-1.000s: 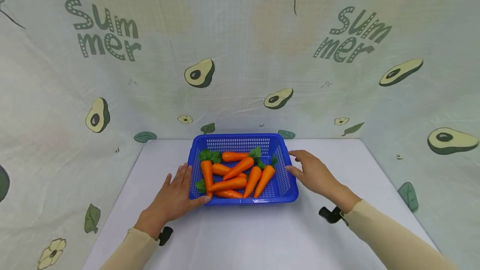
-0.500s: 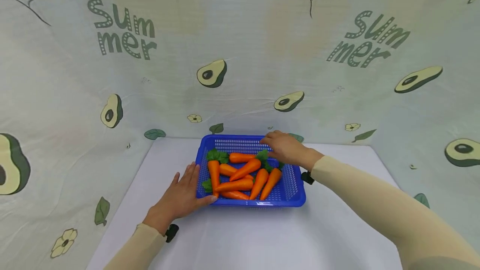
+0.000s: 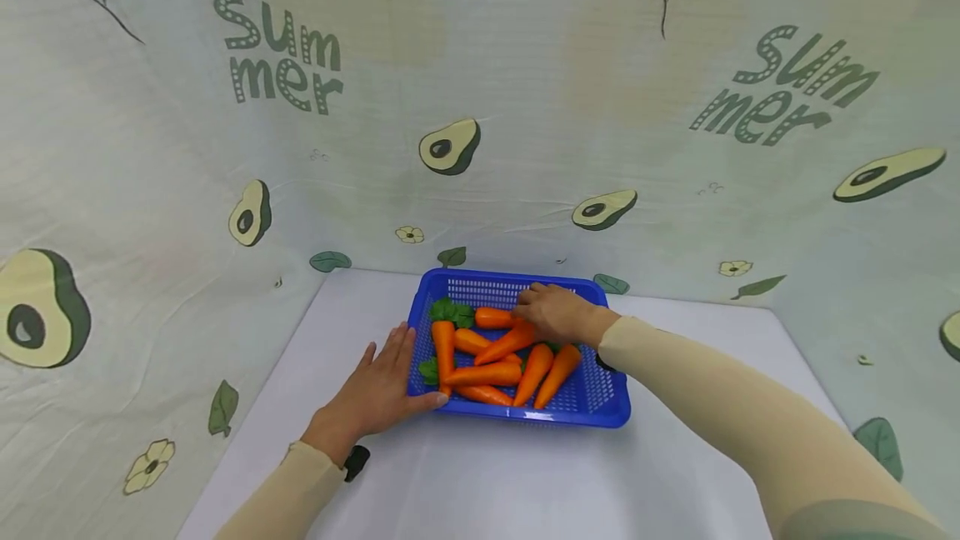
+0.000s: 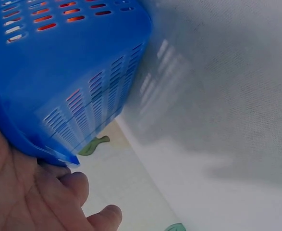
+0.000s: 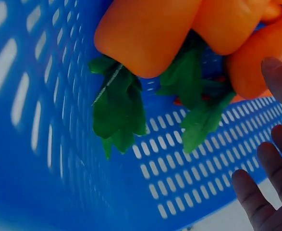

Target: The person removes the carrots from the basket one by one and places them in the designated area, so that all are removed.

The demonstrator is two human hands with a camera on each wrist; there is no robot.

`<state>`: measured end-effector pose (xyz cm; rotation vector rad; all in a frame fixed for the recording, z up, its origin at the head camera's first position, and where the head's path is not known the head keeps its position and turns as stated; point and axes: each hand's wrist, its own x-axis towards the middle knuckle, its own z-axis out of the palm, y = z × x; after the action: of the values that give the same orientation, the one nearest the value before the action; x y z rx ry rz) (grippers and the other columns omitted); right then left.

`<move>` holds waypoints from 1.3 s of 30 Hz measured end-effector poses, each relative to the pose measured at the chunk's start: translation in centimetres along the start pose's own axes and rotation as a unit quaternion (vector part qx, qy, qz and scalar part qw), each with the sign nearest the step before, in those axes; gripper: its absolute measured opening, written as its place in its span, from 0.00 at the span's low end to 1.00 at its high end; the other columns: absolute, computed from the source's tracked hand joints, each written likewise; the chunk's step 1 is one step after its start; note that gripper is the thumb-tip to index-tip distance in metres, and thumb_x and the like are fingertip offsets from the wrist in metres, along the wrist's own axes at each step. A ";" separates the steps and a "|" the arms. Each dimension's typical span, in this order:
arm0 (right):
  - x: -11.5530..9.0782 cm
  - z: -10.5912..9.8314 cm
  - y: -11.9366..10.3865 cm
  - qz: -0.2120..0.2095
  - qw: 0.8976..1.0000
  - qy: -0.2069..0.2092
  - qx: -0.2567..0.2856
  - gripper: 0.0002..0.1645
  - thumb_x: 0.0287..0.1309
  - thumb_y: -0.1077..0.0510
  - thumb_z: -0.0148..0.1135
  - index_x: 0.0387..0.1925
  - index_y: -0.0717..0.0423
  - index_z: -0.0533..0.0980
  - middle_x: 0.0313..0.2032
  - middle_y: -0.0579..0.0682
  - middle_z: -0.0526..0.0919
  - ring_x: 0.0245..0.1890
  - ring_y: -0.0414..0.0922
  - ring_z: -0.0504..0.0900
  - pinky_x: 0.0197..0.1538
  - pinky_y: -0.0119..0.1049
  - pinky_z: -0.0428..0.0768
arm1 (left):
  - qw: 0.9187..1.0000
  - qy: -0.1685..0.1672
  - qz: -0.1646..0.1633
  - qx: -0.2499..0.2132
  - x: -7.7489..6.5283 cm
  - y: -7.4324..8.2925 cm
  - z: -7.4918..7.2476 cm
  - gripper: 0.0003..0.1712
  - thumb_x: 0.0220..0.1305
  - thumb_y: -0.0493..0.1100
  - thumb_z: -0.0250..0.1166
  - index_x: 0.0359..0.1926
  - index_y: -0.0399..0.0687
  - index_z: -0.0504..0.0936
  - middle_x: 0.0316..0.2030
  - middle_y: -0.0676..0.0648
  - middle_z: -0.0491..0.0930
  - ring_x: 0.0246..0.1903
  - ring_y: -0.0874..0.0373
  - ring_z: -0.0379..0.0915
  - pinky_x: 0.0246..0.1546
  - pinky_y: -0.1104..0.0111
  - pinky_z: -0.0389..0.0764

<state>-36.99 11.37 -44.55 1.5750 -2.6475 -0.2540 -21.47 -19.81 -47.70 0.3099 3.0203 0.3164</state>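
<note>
A blue plastic basket (image 3: 525, 413) holds several orange carrots (image 3: 487, 373) with green leafy tops. My left hand (image 3: 378, 386) rests along its left side, fingers straight, thumb on the front rim; in the left wrist view the palm (image 4: 16, 192) touches the basket's rim (image 4: 4, 120). Over the back of the basket, my right hand (image 3: 555, 313) covers the leafy end of a slanting carrot (image 3: 506, 344). From the right wrist, the thumb (image 5: 277, 79) overlaps one carrot (image 5: 249, 72), while the fingers (image 5: 251, 192) stand apart from it. Whether the thumb touches it, I cannot tell.
The basket stands on a white table (image 3: 480, 473) near its back edge. Behind and beside the table hangs a pale cloth (image 3: 525, 65) printed with avocados and leaves. Two carrots (image 3: 558, 375) lie at the basket's right side.
My right hand has left the basket's right side and moved left and down over the carrots at the back. My left hand keeps its place on the basket. The head view has shifted slightly.
</note>
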 end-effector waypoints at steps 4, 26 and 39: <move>0.2 0.7 0.1 0.004 1.000 -0.009 -0.010 0.25 0.56 0.50 0.70 0.56 0.47 0.78 0.53 0.50 0.80 0.54 0.51 0.76 0.59 0.47 0.78 | 1.000 0.001 0.000 -0.001 0.0 0.0 0.0 0.72 0.47 0.89 0.42 0.77 0.43 0.39 0.78 0.42 0.37 0.77 0.46 0.38 0.74 0.43 0.44; 0.7 2.5 0.6 0.045 0.999 -0.007 0.026 0.28 0.52 0.45 0.73 0.56 0.45 0.79 0.57 0.53 0.76 0.59 0.54 0.73 0.61 0.56 0.75 | 1.000 0.008 0.000 0.004 -0.1 0.3 -0.1 0.70 0.49 0.87 0.46 0.77 0.42 0.41 0.78 0.41 0.39 0.77 0.45 0.41 0.74 0.42 0.46; 0.7 3.3 1.3 0.070 0.995 -0.011 0.070 0.22 0.53 0.49 0.72 0.51 0.45 0.82 0.55 0.52 0.76 0.56 0.53 0.72 0.61 0.56 0.74 | 1.000 -0.002 -0.005 0.009 0.0 0.4 -0.2 0.71 0.47 0.88 0.43 0.77 0.43 0.41 0.78 0.42 0.39 0.77 0.46 0.40 0.74 0.43 0.46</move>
<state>-38.88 11.79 -47.59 1.4186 -2.8340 -0.0799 -21.39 -19.49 -47.43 0.2958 3.0214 0.2874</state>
